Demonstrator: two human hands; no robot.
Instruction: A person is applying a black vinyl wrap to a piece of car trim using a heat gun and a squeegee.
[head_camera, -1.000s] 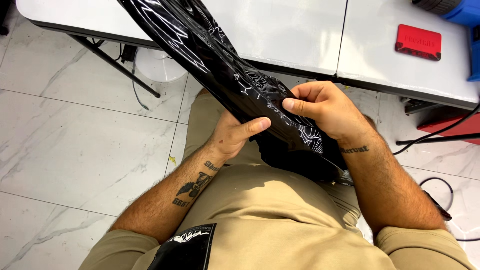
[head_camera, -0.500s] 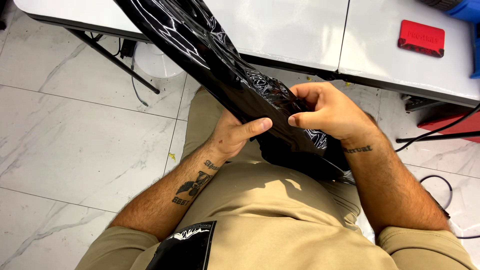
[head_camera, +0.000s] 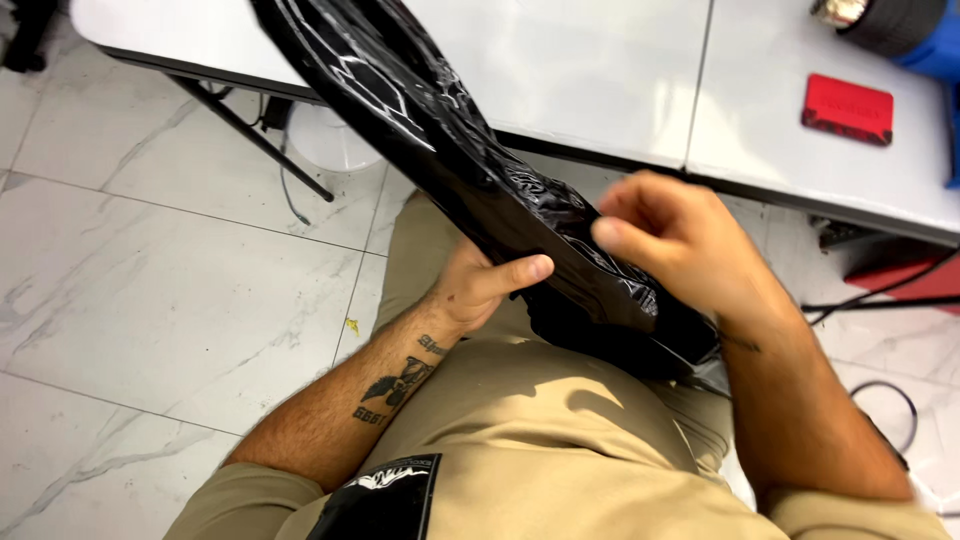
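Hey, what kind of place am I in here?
Likely an indoor workroom or workshop, not a home: white folding tables on a marble-look tiled floor, loose cables trailing beneath, and a black plastic bag being handled.

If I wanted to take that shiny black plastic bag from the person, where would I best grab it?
Probably the free upper stretch of the black plastic bag, coming from the table side. It slants up and away, flat and unheld there, while the left hand pinches the lower part and the right hand hovers over it.
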